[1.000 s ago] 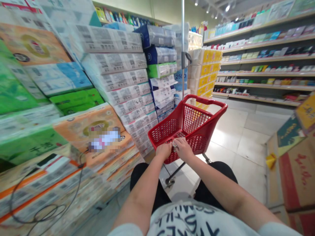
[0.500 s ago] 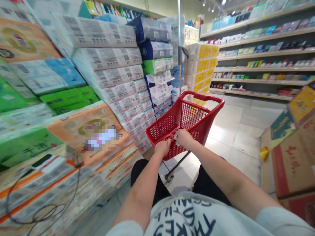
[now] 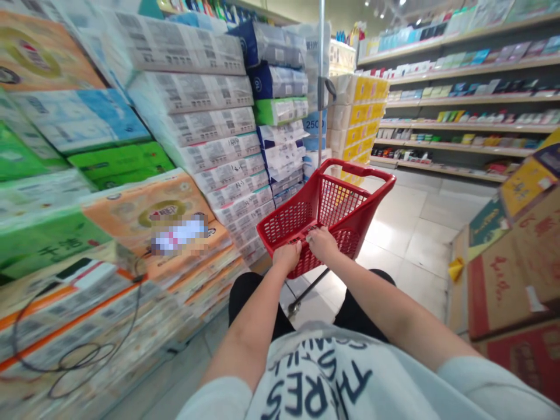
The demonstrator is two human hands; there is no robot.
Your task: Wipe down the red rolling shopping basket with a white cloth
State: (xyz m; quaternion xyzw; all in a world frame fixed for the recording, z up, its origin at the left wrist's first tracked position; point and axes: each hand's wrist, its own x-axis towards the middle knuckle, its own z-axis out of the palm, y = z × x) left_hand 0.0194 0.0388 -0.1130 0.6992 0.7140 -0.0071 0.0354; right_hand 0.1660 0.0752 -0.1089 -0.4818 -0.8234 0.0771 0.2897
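One thin black cable [image 3: 90,356] lies in loose loops on plastic-wrapped packs. Right of it slopes one glossy orange tissue pack [image 3: 131,204], then a tall stack of crinkly, film-wrapped white packs [image 3: 184,93]. Two navy packs [image 3: 280,81] sit above one green pack [image 3: 280,111]. The left hand [image 3: 287,257] grips the near rim of the single red plastic shopping cart [image 3: 341,198], its basket pierced like lattice; the right hand [image 3: 324,245], beside it, pinches a small whitish wad [image 3: 310,238], blurred. Rightmost stand cardboard cartons [image 3: 499,271].

shop: long tiered shelves [image 3: 472,149] of small goods, wrapped packs [image 3: 210,93] in stacks, red shopping cart [image 3: 370,216].
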